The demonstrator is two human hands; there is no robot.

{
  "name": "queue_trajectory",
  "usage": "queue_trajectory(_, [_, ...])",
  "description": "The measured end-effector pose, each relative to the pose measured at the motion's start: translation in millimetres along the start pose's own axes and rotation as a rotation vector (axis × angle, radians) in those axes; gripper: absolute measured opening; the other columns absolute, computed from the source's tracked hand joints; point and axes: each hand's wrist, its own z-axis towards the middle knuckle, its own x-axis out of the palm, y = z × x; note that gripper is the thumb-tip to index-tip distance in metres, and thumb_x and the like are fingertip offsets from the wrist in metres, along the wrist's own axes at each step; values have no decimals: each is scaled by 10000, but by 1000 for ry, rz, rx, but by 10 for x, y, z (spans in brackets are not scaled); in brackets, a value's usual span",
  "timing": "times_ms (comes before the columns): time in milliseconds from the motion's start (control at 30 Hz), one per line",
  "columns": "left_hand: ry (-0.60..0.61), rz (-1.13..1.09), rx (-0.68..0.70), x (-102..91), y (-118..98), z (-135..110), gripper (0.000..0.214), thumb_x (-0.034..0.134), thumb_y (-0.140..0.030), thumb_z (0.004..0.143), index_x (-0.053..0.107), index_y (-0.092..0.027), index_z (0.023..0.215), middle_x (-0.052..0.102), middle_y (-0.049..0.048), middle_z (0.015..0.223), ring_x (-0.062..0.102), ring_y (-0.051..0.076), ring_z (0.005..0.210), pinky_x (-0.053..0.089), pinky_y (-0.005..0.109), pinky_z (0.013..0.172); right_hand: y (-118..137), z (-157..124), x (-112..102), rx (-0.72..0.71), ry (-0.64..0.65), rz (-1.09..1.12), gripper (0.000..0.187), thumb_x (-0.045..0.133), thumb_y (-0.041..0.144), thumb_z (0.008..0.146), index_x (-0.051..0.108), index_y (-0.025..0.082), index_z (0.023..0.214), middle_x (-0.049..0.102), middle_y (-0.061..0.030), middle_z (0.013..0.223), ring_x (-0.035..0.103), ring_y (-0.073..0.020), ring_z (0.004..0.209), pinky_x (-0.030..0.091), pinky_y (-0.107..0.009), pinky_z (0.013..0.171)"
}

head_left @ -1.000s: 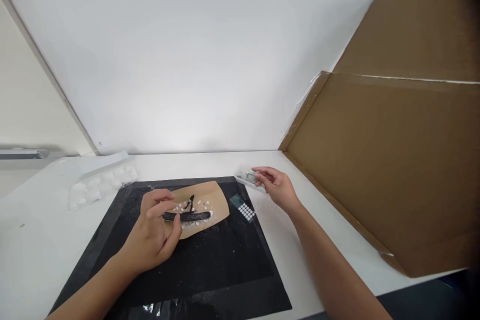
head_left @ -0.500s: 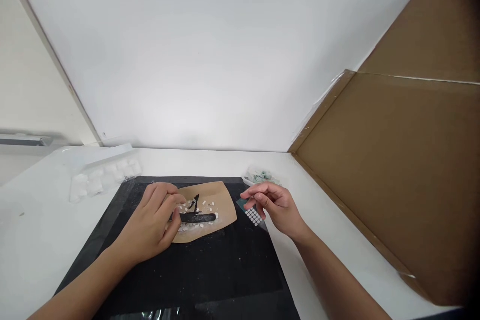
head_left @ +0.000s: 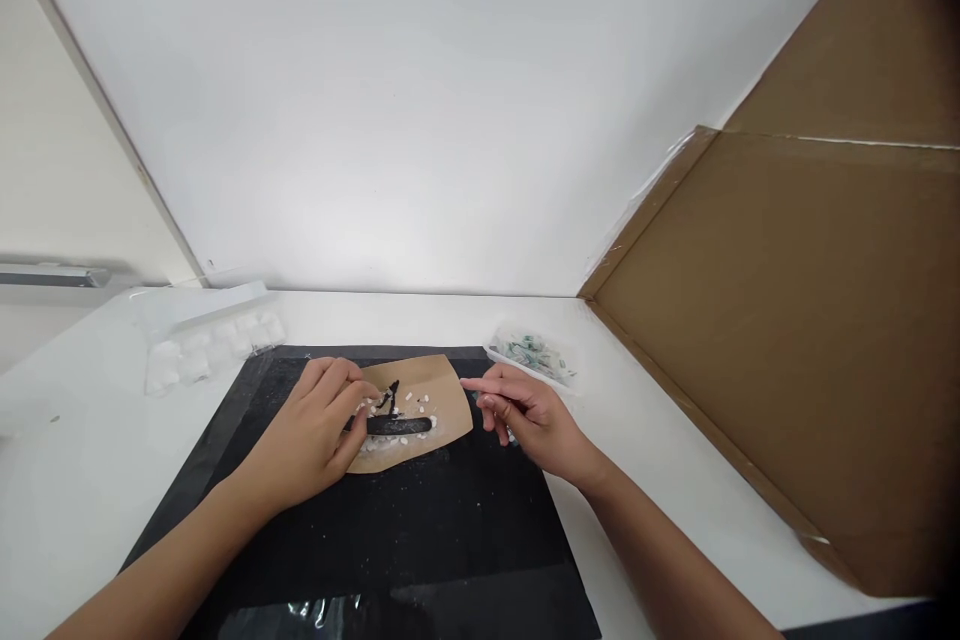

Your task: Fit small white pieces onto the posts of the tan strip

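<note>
A tan card (head_left: 442,400) lies on a black mat (head_left: 390,520). On the card are a narrow black bar (head_left: 401,425), a thin black piece and several small white bits. My left hand (head_left: 311,440) rests on the card's left end, its fingers pinched on the bar's left tip. My right hand (head_left: 529,415) hovers just right of the card, index finger stretched toward the card's edge and the other fingers curled. I cannot make out anything in it. It covers a small sheet of white dots.
A clear plastic tray (head_left: 532,355) with small green and white pieces sits behind my right hand. A clear blister tray (head_left: 214,340) lies at the back left. A big cardboard sheet (head_left: 787,320) leans along the right side of the white table (head_left: 652,440).
My right hand left the small clear tray and came left and nearer, down beside the tan card and over the dotted sheet. My left hand stayed on the black bar.
</note>
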Motion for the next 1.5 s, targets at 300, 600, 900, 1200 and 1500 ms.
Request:
queue_trajectory(300, [70, -11, -9, -4, -4, 14, 189, 538, -191, 1008, 695, -188, 1113, 625, 96, 1080, 516, 276, 1071, 462, 468, 987, 61, 25, 65, -121, -125, -127, 168, 683, 338, 996, 800, 275, 1100, 694, -30, 823, 687, -163, 686, 559, -277, 543])
queue_trajectory(600, [76, -43, -17, 3, -5, -7, 261, 553, -192, 1006, 729, -218, 1197, 647, 98, 1118, 504, 281, 1081, 473, 463, 985, 64, 126, 159, -455, -189, -499, 100, 643, 211, 1005, 718, 261, 1052, 689, -48, 834, 634, -177, 698, 511, -309, 586])
queue_trajectory(900, [52, -9, -33, -6, -49, -2, 250, 542, -198, 1009, 735, -212, 1168, 644, 108, 1200, 525, 297, 1136, 490, 494, 1007, 195, 293, 512, -429, 47, -572, 49, 547, 222, 1044, 594, 235, 1041, 620, -35, 850, 576, -171, 723, 475, -293, 633])
queue_trajectory(1200, [118, 71, -77, 71, -47, -81, 211, 605, -250, 978, 734, -233, 1143, 642, 98, 1241, 505, 332, 1205, 480, 549, 1016, 31, 214, 516, -357, 42, -492, 21, 576, 223, 1036, 596, 226, 1041, 587, -26, 856, 590, -171, 763, 486, -295, 676])
queue_trajectory(1500, [129, 118, -70, 68, -77, -80, 177, 649, -243, 951, 733, -267, 1104, 675, 77, 1233, 512, 347, 1209, 376, 595, 1034, 60, 197, 524, -311, 112, -559, 40, 564, 234, 1039, 580, 225, 1003, 619, -33, 899, 604, -179, 800, 476, -289, 668])
